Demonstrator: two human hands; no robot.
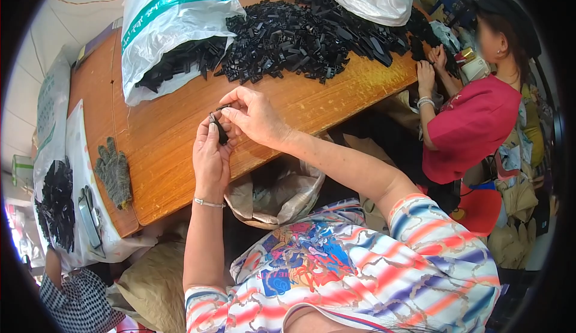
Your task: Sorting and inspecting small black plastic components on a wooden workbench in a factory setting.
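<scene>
Just above the near edge of the wooden table [288, 108], my two hands meet. My left hand [211, 154] is closed on a small black plastic part [219, 130], held upright between thumb and fingers. With thumb and forefinger pinched, my right hand [255, 114] grips a thin dark piece [224, 107] at the top of that part. Its exact kind is too small to make out. Beyond my hands, a large heap of small black plastic parts [288, 39] covers the far side of the table.
A white sack [174, 27] spills black parts at the far left. A grey knit glove [113, 171] lies at the left edge. Below the table edge, an open sack [273, 204] stands before me. A co-worker in a red shirt [474, 123] works at the right.
</scene>
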